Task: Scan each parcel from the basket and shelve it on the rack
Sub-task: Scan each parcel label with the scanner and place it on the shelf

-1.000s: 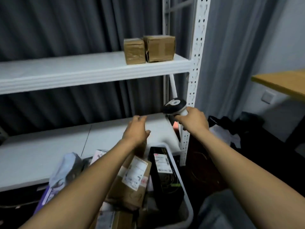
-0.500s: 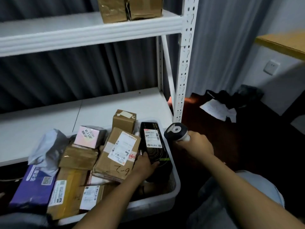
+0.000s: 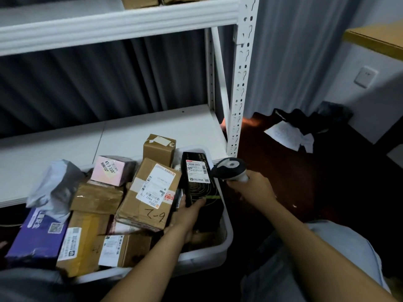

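A white basket (image 3: 226, 234) full of parcels sits in front of the white rack (image 3: 239, 83). My left hand (image 3: 187, 216) grips the near end of a long black box (image 3: 202, 184) with a white label, at the basket's right side. My right hand (image 3: 254, 188) holds a handheld scanner (image 3: 229, 167) just right of that box, its head close to the label. A brown parcel marked "6-2" (image 3: 148, 195) lies left of the black box. Two brown boxes (image 3: 141, 0) stand on the upper shelf, cut off by the top edge.
The basket also holds a pink box (image 3: 111, 171), a small upright brown box (image 3: 159, 149), a purple box (image 3: 37, 234) and a grey bag (image 3: 54, 184). The lower shelf (image 3: 109, 136) is bare. Papers and dark cloth (image 3: 292, 131) lie on the floor at right, under a wooden desk corner (image 3: 377, 38).
My view dropped from the shelves to the basket. My left hand went down and took hold of the black box. My right hand lowered the scanner beside it.
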Demonstrator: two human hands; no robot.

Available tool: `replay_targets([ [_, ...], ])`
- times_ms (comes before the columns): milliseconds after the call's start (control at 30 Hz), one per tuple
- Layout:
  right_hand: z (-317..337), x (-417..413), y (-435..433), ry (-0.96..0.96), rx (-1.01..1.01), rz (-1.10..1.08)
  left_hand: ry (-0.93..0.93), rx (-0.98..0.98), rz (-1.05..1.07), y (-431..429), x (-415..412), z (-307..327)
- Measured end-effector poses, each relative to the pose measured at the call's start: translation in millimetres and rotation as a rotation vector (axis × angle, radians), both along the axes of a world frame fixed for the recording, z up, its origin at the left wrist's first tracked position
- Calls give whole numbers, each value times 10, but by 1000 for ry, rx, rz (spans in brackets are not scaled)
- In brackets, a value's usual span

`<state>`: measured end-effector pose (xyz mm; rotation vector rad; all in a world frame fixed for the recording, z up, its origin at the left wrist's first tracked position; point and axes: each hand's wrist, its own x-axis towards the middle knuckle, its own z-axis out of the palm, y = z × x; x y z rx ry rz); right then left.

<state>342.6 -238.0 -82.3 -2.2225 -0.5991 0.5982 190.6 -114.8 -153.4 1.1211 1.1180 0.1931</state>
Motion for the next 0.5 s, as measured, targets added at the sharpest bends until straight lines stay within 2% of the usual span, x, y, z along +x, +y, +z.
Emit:
replay_targets([
  [100, 28, -4, 43, 111, 142, -73, -103, -99, 38, -15, -76, 98],
  [300, 145, -118, 139, 459, 492, -212, -301, -244, 71, 26, -247, 311],
  [500, 209, -234, 261, 593, 612, -135, -376, -114, -120, 302, -451, 411],
])
